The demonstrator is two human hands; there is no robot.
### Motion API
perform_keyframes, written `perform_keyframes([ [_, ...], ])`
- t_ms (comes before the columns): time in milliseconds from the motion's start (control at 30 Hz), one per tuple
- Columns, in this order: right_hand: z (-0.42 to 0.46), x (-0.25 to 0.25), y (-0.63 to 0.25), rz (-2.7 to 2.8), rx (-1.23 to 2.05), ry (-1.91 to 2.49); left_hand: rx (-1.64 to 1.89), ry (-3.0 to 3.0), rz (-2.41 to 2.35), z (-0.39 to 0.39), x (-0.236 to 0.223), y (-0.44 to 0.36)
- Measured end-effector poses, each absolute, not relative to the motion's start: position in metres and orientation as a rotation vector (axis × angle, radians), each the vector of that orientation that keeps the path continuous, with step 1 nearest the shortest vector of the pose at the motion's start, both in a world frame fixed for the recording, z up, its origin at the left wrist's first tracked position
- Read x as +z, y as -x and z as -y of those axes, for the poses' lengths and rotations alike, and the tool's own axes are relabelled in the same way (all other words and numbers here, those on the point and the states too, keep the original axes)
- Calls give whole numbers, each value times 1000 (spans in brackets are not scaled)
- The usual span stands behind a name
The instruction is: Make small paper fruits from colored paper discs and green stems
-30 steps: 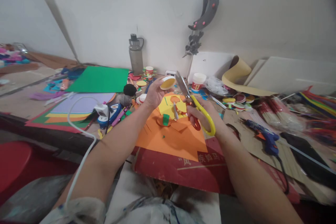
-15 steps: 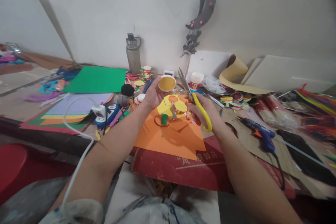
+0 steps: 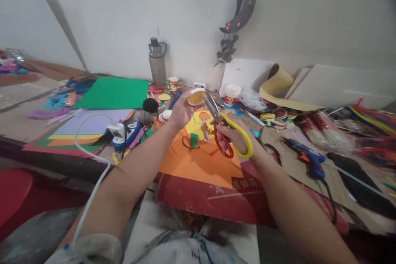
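My left hand [image 3: 182,112] grips a small round paper cup piece [image 3: 196,97], with a white edge and a yellow face, now tilted. A pair of scissors [image 3: 223,119] with one yellow and one red handle loop is held by my right hand [image 3: 233,134], its fingers in and around the loops. The blades point up and left, their tips right at the cup piece's edge; whether they touch it I cannot tell. Below both hands lie an orange paper sheet [image 3: 198,169], a cut yellow sheet [image 3: 194,120] and a curled strip with a green patch [image 3: 194,140].
Behind stand a grey bottle [image 3: 157,66] and stacked paper cups [image 3: 232,94]. Coloured sheets [image 3: 93,121] and a plugged white cable lie left. On the right are a blue glue gun [image 3: 309,161], a black phone-like slab [image 3: 360,185] and packed sticks [image 3: 321,132].
The scissors have swung left and down, bringing their tips to the cup piece. The cup piece has tilted, so less of its yellow face shows. The red loop has come into fuller view.
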State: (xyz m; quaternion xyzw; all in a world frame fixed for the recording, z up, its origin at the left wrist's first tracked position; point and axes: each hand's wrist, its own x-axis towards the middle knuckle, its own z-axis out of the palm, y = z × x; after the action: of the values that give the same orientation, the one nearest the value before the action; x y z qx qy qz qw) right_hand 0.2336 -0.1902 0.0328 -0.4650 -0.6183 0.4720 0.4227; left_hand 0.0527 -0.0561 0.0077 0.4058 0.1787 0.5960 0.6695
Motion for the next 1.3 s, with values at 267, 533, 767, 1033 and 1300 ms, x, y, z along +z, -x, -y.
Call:
perform_keyframes([
  [267, 191, 37, -234, 1561, 1186, 1211, 1349, -970, -388, 54, 5, -51],
  [533, 191, 36, -234, 1542, 1187, 1209, 1343, -946, -418, 56, 6, -51],
  [767, 194, 37, -234, 1550, 1179, 1204, 1340, -905, -432, 58, 8, -52],
  [1033, 195, 39, -234, 1535, 1198, 1203, 1348, -940, -414, 59, 8, -52],
  [1300, 198, 41, -231, 1529, 1212, 1188, 1365, -959, -421, 60, 7, -52],
])
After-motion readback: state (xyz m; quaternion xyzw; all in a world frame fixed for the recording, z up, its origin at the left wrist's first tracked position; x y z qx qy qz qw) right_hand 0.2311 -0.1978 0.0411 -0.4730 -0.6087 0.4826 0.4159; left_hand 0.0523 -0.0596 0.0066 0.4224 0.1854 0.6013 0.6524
